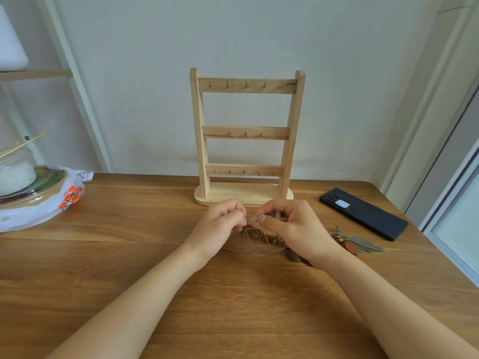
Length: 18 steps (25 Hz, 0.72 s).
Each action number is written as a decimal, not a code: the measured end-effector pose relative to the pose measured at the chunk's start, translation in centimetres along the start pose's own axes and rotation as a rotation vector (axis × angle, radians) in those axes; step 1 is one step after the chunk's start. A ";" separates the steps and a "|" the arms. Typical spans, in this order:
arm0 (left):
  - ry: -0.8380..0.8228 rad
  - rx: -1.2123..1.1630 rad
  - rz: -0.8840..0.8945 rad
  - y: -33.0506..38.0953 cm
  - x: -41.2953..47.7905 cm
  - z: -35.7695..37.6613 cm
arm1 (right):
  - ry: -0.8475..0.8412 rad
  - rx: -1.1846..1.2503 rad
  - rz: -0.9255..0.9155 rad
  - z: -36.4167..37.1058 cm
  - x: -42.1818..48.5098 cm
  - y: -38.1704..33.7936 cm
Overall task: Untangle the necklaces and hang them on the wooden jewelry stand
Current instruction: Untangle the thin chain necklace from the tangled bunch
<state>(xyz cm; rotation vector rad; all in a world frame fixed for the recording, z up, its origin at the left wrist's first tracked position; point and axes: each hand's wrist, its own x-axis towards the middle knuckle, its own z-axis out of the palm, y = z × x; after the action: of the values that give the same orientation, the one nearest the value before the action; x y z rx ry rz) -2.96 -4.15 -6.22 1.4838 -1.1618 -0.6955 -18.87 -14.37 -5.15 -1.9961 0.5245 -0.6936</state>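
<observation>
Head view: left hand [220, 225] and right hand [291, 228] each pinch-grip the tangled necklaces [255, 235], strands trailing near-right across the table [129, 255].

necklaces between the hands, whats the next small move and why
Probably ease the knot apart gently: left hand and right hand both pinch the thin cords at one tangle, loops trail on the table, and the wooden stand has bare hooks.

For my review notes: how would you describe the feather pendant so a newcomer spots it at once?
Start at the wooden stand by the wall. On the table before it, look just right of the right hand, nearer than the black phone. There lies the feather pendant: flat, dull metal, leaf-shaped, beside a small brown oval.
</observation>
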 end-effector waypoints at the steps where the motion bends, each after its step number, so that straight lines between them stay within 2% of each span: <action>1: 0.044 -0.020 0.021 0.0 0.0 -0.2 | 0.002 -0.001 0.000 -0.1 0.1 0.1; 4: 0.067 -0.004 0.076 0.0 0.1 -1.0 | 0.004 -0.020 -0.013 -0.2 0.2 0.2; 7: 0.032 0.175 0.178 -0.1 0.1 -0.9 | 0.002 -0.072 -0.049 -0.3 0.1 0.3; 9: 0.084 0.166 0.197 -0.3 0.2 -0.7 | 0.007 -0.092 -0.066 -0.3 0.3 0.6; 11: 0.079 0.051 0.099 -0.2 0.2 -0.7 | 0.001 -0.140 -0.088 -0.2 0.4 0.9; 14: -0.159 -0.170 -0.072 -0.1 0.2 -0.9 | 0.015 -0.170 -0.083 -0.2 0.7 1.7; 15: -0.181 -0.247 -0.081 0.0 0.2 -1.1 | 0.036 -0.172 -0.074 -0.4 0.8 2.0; 16: -0.140 -0.360 -0.071 0.1 0.3 -1.4 | 0.058 -0.167 -0.061 -0.6 0.9 2.2; 18: 0.112 -0.730 -0.073 0.4 0.6 -3.0 | 0.086 -0.152 -0.028 -1.2 1.2 2.6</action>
<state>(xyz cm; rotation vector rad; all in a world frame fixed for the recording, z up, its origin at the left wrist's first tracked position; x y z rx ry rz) -0.18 -3.57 -5.02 0.9281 -0.6559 -0.9467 -18.95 -17.10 -6.64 -2.1254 0.6175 -0.7802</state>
